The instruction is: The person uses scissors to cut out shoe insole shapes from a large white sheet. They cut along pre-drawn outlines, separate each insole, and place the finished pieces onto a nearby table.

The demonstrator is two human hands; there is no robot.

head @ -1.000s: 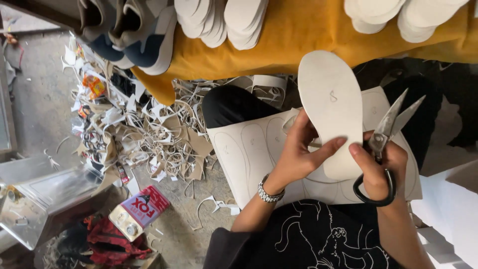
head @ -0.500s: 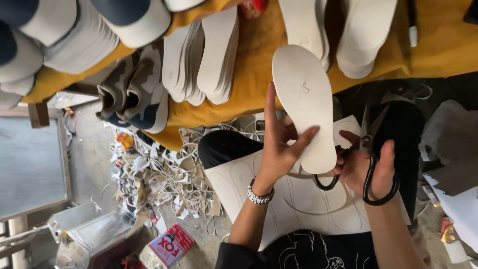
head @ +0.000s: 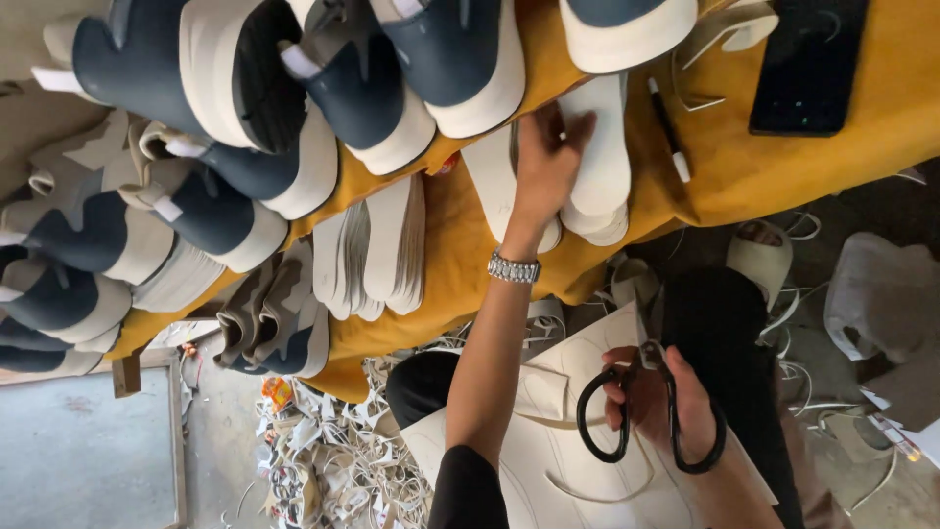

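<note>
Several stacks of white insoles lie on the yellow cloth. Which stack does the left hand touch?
The left hand rests on the stack of white insoles beside the black pen. The other stacks lie further left, untouched. The right hand holds black scissors.

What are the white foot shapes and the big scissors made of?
The white insoles under the left hand look like matte foam or board: flat, dull, stacked. The scissors in the right hand have glossy black handles, perhaps plastic-coated; the blades are barely visible.
</note>
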